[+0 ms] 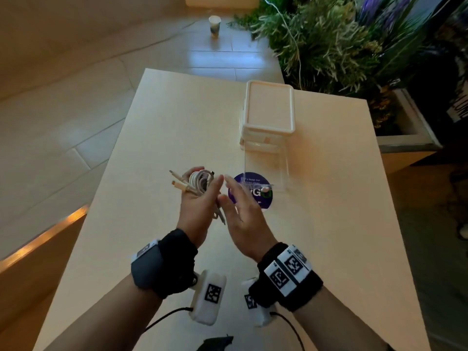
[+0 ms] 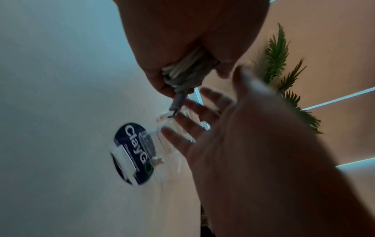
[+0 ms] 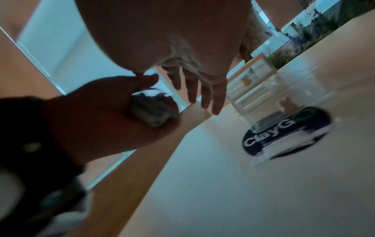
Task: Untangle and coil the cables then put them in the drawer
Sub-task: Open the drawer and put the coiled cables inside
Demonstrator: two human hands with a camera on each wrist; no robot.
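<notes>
My left hand (image 1: 200,196) grips a coiled bundle of white cables (image 1: 200,181) above the table, with connector ends sticking out to the left and a tail hanging below the palm. The left wrist view shows the coil (image 2: 184,72) clamped in the palm, a grey plug pointing down. My right hand (image 1: 240,203) is just to the right of it, fingers straight and spread, holding nothing. A small clear drawer unit (image 1: 268,115) with a white top stands further back on the table; its bottom drawer (image 1: 266,168) is pulled out toward me.
A round dark blue sticker (image 1: 263,198) lies on the white table (image 1: 152,148) under the drawer's front. A planter with green plants (image 1: 342,46) borders the table's far right. A paper cup (image 1: 214,26) stands on the floor beyond. A dark object (image 1: 215,343) lies at the near edge.
</notes>
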